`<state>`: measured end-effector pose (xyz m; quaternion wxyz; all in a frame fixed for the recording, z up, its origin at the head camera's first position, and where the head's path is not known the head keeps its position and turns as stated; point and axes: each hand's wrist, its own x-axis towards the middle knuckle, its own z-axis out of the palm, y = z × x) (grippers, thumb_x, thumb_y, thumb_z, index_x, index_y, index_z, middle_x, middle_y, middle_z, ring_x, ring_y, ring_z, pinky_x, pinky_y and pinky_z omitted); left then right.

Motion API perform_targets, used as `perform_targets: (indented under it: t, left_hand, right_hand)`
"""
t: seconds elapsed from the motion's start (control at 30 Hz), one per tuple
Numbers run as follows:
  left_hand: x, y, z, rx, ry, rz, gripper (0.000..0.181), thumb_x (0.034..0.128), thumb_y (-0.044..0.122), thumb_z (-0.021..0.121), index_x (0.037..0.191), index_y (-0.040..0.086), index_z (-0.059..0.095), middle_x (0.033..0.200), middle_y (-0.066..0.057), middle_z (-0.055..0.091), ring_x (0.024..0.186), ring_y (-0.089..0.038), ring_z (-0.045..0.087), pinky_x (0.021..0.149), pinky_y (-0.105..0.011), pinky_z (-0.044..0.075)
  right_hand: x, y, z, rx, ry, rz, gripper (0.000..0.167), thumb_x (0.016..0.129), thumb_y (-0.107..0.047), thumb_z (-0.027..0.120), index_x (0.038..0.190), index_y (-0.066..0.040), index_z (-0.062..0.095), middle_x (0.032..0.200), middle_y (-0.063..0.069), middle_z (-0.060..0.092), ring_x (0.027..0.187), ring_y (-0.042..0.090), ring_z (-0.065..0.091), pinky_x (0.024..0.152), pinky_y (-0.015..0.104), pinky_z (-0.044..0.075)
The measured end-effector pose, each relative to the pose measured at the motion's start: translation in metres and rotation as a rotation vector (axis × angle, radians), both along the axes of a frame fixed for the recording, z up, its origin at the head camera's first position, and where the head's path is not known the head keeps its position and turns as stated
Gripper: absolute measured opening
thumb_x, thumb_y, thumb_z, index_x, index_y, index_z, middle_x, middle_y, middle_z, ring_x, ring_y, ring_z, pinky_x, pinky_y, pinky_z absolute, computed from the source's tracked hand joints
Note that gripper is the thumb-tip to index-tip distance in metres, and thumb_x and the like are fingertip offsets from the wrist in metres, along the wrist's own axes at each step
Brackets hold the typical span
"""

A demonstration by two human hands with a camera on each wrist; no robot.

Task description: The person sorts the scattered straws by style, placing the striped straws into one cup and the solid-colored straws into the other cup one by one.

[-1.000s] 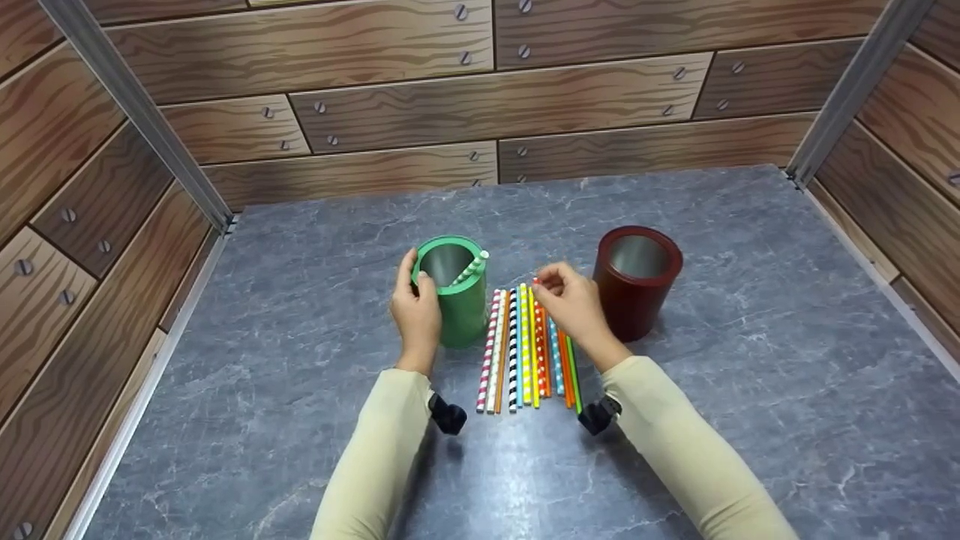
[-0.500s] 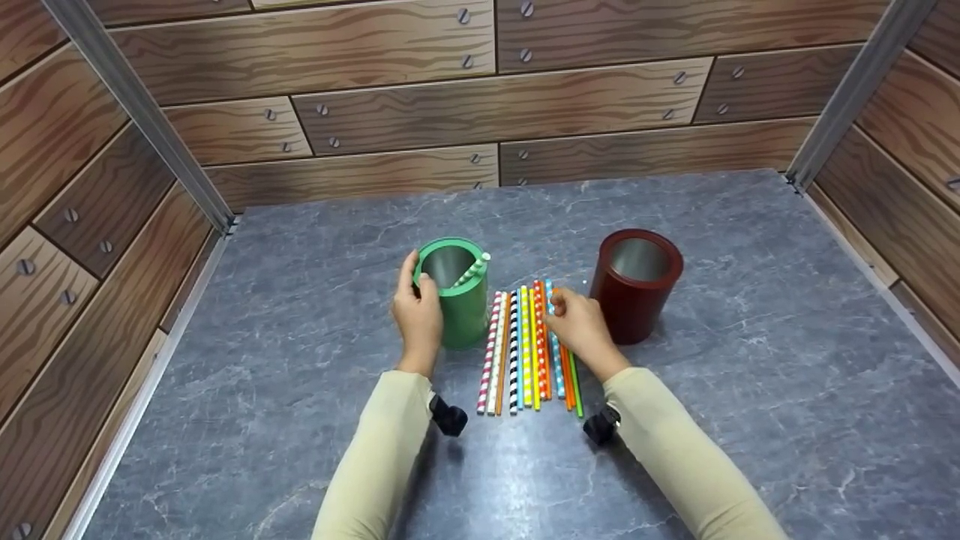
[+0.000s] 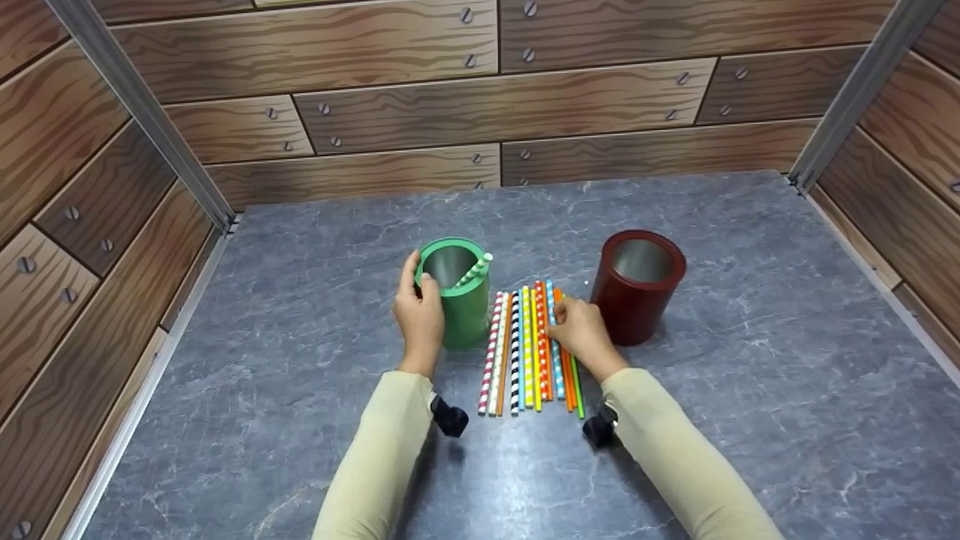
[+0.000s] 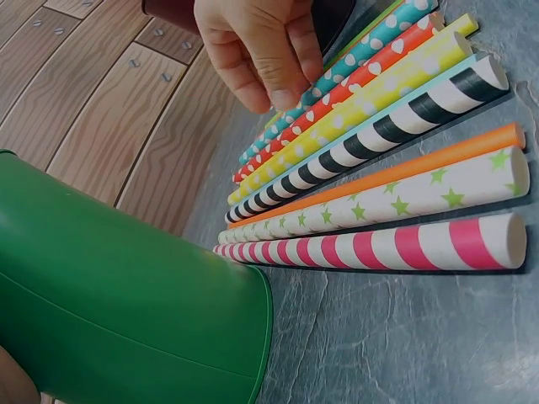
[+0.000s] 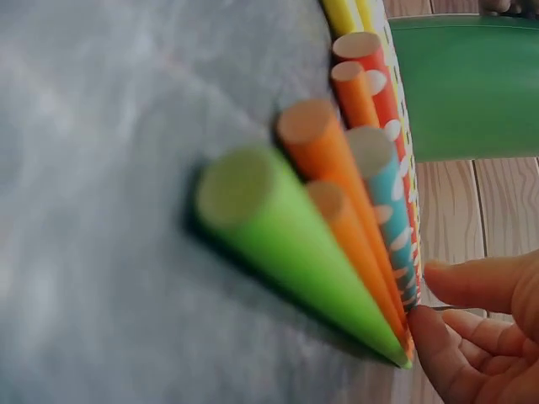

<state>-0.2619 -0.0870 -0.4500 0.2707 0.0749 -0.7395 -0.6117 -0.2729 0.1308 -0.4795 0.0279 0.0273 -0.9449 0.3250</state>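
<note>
My left hand holds the upright green can by its left side, fingers and thumb near the rim. A green-and-white striped straw leans inside it. Right of the can lies a row of colourful straws, from a pink-striped straw to a plain green straw. Over the row's right part is my right hand, its thumb and forefinger at the blue dotted straw. Whether they pinch it is not clear. That straw lies flat among orange straws and a red dotted straw.
A dark red can stands upright just right of my right hand. The grey marbled tabletop is bounded by wood-patterned walls at the back and both sides. Black wrist cameras hang near the straws' front ends.
My right hand has moved right and down, from the top of the red dotted straw to the blue dotted one. My left hand stays on the green can.
</note>
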Motion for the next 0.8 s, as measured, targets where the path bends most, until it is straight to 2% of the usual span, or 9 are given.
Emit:
perform_targets:
  t: [0.27, 0.47, 0.6, 0.73, 0.8]
  left_hand:
    - [-0.001, 0.000, 0.000, -0.003, -0.006, 0.010, 0.041, 0.0944, 0.015, 0.042, 0.135, 0.013, 0.049, 0.131, -0.009, 0.054, 0.100, -0.022, 0.058, 0.080, -0.038, 0.046]
    - [-0.001, 0.000, 0.000, -0.001, -0.017, 0.015, 0.042, 0.0940, 0.016, 0.042, 0.135, 0.014, 0.049, 0.130, -0.008, 0.055, 0.096, -0.021, 0.058, 0.078, -0.037, 0.045]
    - [0.000, 0.000, 0.000, 0.004, -0.021, 0.017, 0.041, 0.0942, 0.016, 0.042, 0.135, 0.015, 0.049, 0.128, -0.009, 0.057, 0.085, -0.021, 0.056, 0.073, -0.035, 0.043]
    - [0.000, 0.000, 0.001, -0.006, -0.024, 0.019, 0.041, 0.0945, 0.016, 0.042, 0.135, 0.016, 0.049, 0.127, -0.008, 0.058, 0.083, -0.018, 0.056, 0.071, -0.033, 0.042]
    - [0.000, -0.001, 0.001, -0.006, -0.024, 0.013, 0.041, 0.0948, 0.016, 0.042, 0.135, 0.016, 0.049, 0.117, -0.012, 0.062, 0.073, -0.018, 0.053, 0.067, -0.032, 0.041]
  right_hand:
    - [-0.003, -0.006, 0.001, 0.051, -0.041, 0.025, 0.021, 0.070, -0.011, 0.076, 0.076, -0.001, 0.059, 0.064, 0.004, 0.049, 0.064, 0.021, 0.046, 0.058, 0.030, 0.036]
    - [-0.005, -0.013, 0.004, 0.138, -0.067, 0.047, 0.020, 0.071, -0.014, 0.077, 0.076, -0.002, 0.062, 0.068, 0.009, 0.058, 0.062, 0.021, 0.047, 0.059, 0.035, 0.041]
    - [-0.006, -0.016, 0.006, 0.183, -0.063, 0.062, 0.020, 0.070, -0.015, 0.077, 0.073, -0.002, 0.062, 0.070, 0.011, 0.062, 0.063, 0.026, 0.053, 0.064, 0.041, 0.044]
    - [-0.009, -0.017, 0.008, 0.162, -0.103, 0.048, 0.021, 0.070, -0.011, 0.075, 0.065, -0.005, 0.055, 0.062, 0.007, 0.052, 0.059, 0.022, 0.045, 0.061, 0.037, 0.039]
    - [-0.011, -0.016, 0.007, 0.157, -0.120, 0.033, 0.024, 0.070, -0.011, 0.074, 0.062, -0.008, 0.051, 0.062, 0.004, 0.048, 0.059, 0.020, 0.039, 0.059, 0.034, 0.035]
